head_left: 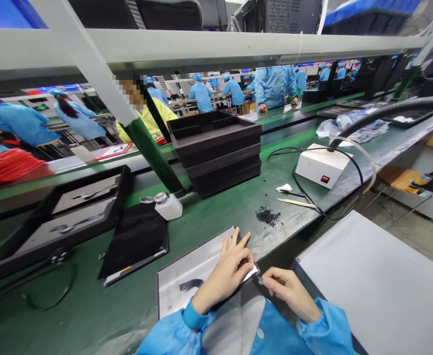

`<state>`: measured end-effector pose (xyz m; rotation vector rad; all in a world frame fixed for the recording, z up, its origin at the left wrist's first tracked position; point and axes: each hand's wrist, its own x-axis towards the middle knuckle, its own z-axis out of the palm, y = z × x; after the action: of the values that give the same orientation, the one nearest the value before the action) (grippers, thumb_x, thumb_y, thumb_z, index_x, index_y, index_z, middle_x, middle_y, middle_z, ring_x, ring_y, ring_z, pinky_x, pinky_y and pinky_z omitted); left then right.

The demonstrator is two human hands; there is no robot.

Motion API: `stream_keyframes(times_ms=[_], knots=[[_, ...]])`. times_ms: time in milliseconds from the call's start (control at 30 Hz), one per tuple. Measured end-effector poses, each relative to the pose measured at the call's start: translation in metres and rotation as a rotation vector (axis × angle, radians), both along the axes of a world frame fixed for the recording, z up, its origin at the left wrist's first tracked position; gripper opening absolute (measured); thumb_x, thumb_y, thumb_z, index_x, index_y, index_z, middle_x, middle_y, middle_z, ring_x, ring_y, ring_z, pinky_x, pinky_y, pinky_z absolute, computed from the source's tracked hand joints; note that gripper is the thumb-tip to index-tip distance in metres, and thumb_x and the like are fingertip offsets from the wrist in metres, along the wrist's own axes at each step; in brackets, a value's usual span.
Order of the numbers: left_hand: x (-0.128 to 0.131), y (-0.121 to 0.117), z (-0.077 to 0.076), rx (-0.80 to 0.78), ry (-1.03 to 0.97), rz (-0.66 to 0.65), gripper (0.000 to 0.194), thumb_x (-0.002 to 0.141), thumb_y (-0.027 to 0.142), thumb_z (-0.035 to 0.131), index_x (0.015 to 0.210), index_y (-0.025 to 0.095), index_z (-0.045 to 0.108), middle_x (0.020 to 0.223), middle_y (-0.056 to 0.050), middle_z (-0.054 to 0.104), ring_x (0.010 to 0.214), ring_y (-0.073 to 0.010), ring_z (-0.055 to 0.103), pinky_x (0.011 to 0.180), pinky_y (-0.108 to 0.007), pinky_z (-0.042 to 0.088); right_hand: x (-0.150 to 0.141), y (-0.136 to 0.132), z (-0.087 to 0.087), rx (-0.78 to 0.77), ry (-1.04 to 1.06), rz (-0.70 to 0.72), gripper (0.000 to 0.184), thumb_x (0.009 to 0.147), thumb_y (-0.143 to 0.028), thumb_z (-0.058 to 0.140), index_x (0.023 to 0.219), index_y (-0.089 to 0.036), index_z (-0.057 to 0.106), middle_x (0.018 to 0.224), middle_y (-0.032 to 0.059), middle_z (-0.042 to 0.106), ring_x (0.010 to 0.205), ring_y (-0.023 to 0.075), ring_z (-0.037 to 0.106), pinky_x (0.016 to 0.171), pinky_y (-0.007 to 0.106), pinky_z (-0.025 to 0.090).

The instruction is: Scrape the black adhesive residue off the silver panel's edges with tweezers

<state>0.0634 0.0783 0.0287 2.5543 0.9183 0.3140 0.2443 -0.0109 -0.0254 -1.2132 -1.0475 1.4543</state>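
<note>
A flat display panel (181,262) with a silvery white back and a dark frame lies at the bench's front edge. A black ribbon cable (191,284) curls on its back. My left hand (234,261) rests on the panel near its right side, fingers spread and stretched out. My right hand (288,290) is closed in a pinch at the panel's near right corner; the small dark thing between its fingertips is too small to name. To the left lies a second panel (137,236), black side up.
A white pump bottle (170,207) stands beyond the panels. Black trays (216,153) are stacked behind. Black scraps (267,216) and a thin pale-handled tool (296,202) lie right, before a white box (323,165) with a flexible hose. A slanted green post (153,153) rises behind.
</note>
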Motion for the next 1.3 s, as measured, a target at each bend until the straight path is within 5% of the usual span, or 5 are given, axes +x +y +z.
stream_keyframes(times_ms=[200, 300, 533, 700, 1300], knots=[[-0.010, -0.036, -0.016, 0.318, -0.051, 0.077, 0.023, 0.097, 0.007, 0.039, 0.082, 0.017, 0.054, 0.155, -0.015, 0.037, 0.150, -0.0352, 0.008, 0.112, -0.071, 0.022, -0.019, -0.007, -0.015, -0.067, 0.118, -0.052, 0.053, 0.075, -0.072, 0.065, 0.079, -0.019, 0.059, 0.047, -0.0119, 0.032, 0.043, 0.0072, 0.020, 0.042, 0.023, 0.014], [-0.002, -0.048, -0.014, 0.410, -0.063, 0.071, 0.023, 0.095, 0.004, 0.039, 0.080, 0.017, 0.051, 0.155, -0.014, 0.037, 0.150, -0.0346, 0.009, 0.114, -0.068, 0.021, -0.024, -0.011, -0.011, -0.074, 0.157, -0.074, 0.053, 0.070, -0.069, 0.072, 0.078, -0.020, 0.053, 0.049, -0.0110, 0.038, 0.043, 0.0067, 0.024, 0.042, 0.021, 0.015], [-0.006, -0.042, -0.016, 0.299, -0.110, 0.014, 0.022, 0.099, 0.010, 0.038, 0.113, 0.018, 0.054, 0.154, -0.013, 0.040, 0.150, -0.0304, 0.018, 0.116, -0.066, 0.022, -0.025, -0.018, 0.001, -0.133, 0.093, -0.092, 0.062, 0.070, -0.080, 0.062, 0.073, -0.019, 0.055, 0.048, -0.0086, 0.044, 0.037, 0.0052, 0.024, 0.039, 0.023, 0.014], [-0.029, -0.043, -0.033, 0.280, -0.096, 0.052, 0.060, 0.101, 0.021, 0.044, 0.154, 0.019, 0.016, 0.156, -0.016, 0.035, 0.149, -0.0289, 0.019, 0.117, -0.061, 0.024, -0.031, -0.019, -0.007, -0.091, 0.099, -0.146, 0.061, 0.075, -0.079, 0.058, 0.074, -0.018, 0.058, 0.044, -0.0124, 0.028, 0.042, 0.0069, 0.018, 0.043, 0.023, 0.014], [-0.031, -0.045, -0.039, 0.363, -0.090, 0.064, 0.060, 0.103, 0.018, 0.036, 0.158, 0.021, 0.011, 0.156, -0.015, 0.036, 0.147, -0.0257, 0.027, 0.117, -0.057, 0.026, -0.023, -0.019, -0.001, -0.219, 0.198, -0.143, 0.064, 0.068, -0.080, 0.064, 0.073, -0.017, 0.063, 0.042, -0.0116, 0.034, 0.036, 0.0033, 0.013, 0.034, 0.019, 0.008]])
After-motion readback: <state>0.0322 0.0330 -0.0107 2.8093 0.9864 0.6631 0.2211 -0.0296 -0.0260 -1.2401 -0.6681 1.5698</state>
